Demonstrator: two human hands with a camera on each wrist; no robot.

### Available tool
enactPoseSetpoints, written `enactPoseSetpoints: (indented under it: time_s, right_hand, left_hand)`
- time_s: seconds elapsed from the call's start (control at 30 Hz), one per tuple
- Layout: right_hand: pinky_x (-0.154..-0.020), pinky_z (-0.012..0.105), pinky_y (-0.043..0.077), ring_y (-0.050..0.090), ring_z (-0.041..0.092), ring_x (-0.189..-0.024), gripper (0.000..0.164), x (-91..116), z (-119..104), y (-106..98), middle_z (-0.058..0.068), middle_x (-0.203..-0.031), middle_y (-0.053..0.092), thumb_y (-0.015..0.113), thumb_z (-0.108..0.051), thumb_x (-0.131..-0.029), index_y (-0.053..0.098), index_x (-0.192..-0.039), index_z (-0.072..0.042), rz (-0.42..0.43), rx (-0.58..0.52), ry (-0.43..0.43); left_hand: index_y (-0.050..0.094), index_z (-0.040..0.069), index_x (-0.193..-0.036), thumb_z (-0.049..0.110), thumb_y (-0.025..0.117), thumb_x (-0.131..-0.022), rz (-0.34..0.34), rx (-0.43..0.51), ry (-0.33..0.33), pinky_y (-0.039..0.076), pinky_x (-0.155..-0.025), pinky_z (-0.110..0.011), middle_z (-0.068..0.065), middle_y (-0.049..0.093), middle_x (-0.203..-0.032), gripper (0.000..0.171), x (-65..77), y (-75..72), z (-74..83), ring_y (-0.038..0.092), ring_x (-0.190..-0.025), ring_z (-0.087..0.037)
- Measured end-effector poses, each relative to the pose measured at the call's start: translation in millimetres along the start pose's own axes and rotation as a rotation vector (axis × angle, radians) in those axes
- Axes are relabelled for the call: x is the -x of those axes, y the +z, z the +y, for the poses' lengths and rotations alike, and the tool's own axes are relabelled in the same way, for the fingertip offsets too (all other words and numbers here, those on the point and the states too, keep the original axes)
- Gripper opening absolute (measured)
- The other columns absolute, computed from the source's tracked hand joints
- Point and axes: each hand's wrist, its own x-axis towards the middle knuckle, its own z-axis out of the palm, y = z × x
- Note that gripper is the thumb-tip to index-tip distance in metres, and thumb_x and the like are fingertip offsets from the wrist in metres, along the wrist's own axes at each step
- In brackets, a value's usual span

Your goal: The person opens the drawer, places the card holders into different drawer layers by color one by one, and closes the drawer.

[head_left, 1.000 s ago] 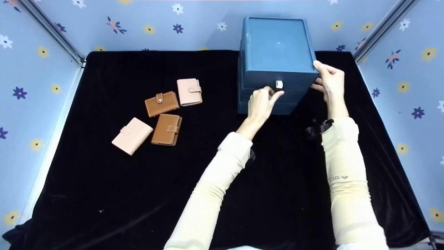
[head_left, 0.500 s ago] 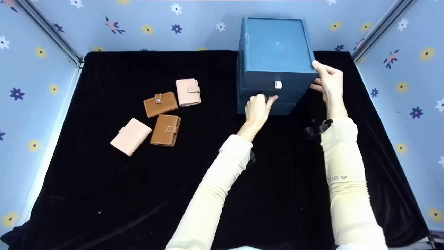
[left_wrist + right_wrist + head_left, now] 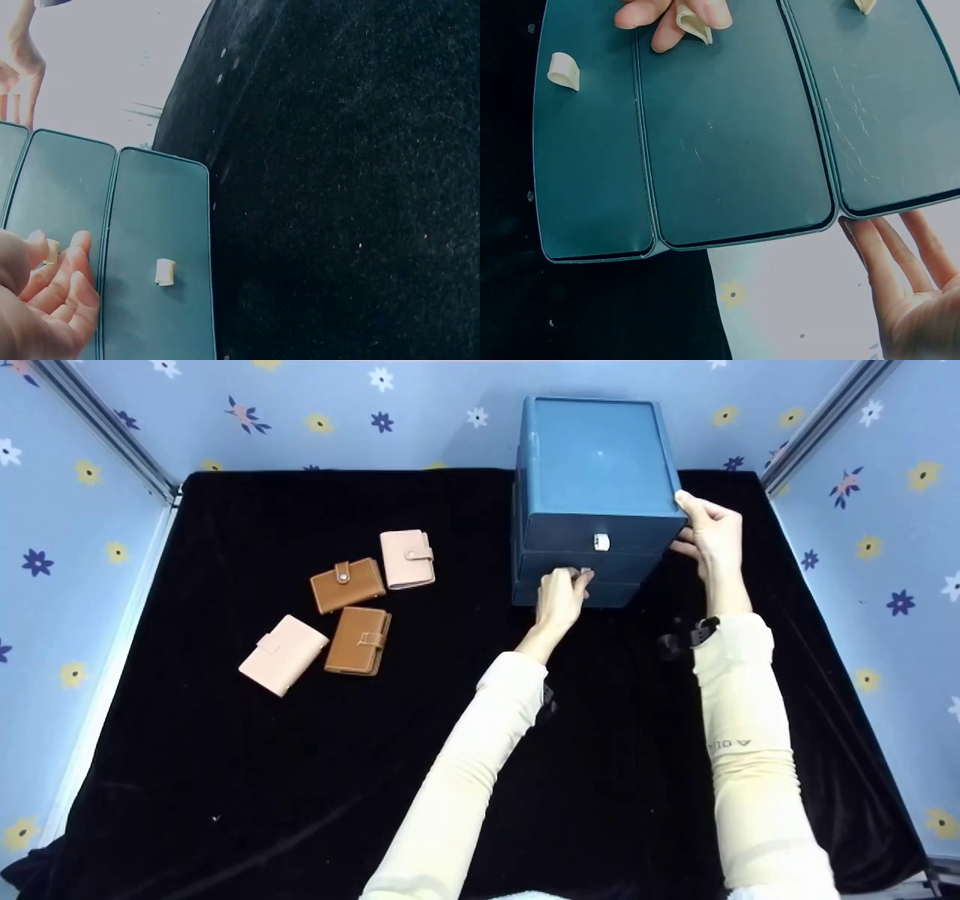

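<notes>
A blue cabinet (image 3: 604, 457) with three stacked drawers stands at the back right in the head view. The left hand (image 3: 561, 592) is at the front of the middle drawer (image 3: 739, 150), its thumb and fingers pinching the small whitish pull tab (image 3: 693, 25). The top drawer's tab (image 3: 601, 542) and the bottom drawer's tab (image 3: 165, 271) stick out untouched. At the cabinet's right front edge is the right hand (image 3: 716, 536), its thumb on the top corner. Its fingers (image 3: 881, 259) lie extended along the side. All three drawers look pushed in.
Left of the cabinet on the black cloth (image 3: 300, 780) lie two pink wallets (image 3: 407, 559) (image 3: 285, 655) and two brown wallets (image 3: 349, 585) (image 3: 358, 640), all with strap closures. Flower-patterned walls (image 3: 450, 405) enclose the back and sides.
The left hand has moved down from just below the top drawer's tab to the middle drawer's tab and pinches it. The right hand stays at the cabinet's edge.
</notes>
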Motion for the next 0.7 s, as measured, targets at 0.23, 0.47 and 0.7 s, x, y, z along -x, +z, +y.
enactPoseSetpoints:
  time_s: [0.23,0.47,0.7]
  right_hand:
    - [-0.05,0.028,0.051,0.065,0.019,-0.063,0.042,0.5,-1.3,0.5,0.008,-0.076,0.066,0.078,-0.021,-0.066,0.066,-0.102,-0.003,0.001,0.004,-0.001]
    - [-0.049,0.028,0.051,0.065,0.019,-0.062,0.04,0.5,-1.6,0.8,0.008,-0.074,0.066,0.078,-0.021,-0.066,0.067,-0.1,-0.004,0.0,-0.001,0.004]
    - [-0.05,0.028,0.051,0.065,0.019,-0.063,0.042,-1.1,-0.7,-0.4,0.007,-0.077,0.066,0.079,-0.022,-0.065,0.067,-0.101,-0.004,0.01,0.007,0.012]
  left_hand:
    - [0.071,0.008,-0.079,0.02,0.057,-0.087,0.069,0.065,0.055,0.044,-0.057,-0.018,0.003,0.064,-0.062,0.02,2.4,2.3,-4.2,0.057,-0.055,-0.007]
    - [0.072,0.007,-0.08,0.017,0.06,-0.085,0.119,0.124,0.113,0.043,-0.056,-0.015,0.002,0.065,-0.062,0.016,12.7,5.2,-11.1,0.057,-0.055,-0.006]
    - [0.072,0.005,-0.079,0.016,0.061,-0.084,0.124,0.21,0.157,0.042,-0.051,-0.011,0.0,0.065,-0.063,0.016,28.2,8.3,-17.4,0.057,-0.052,-0.007]
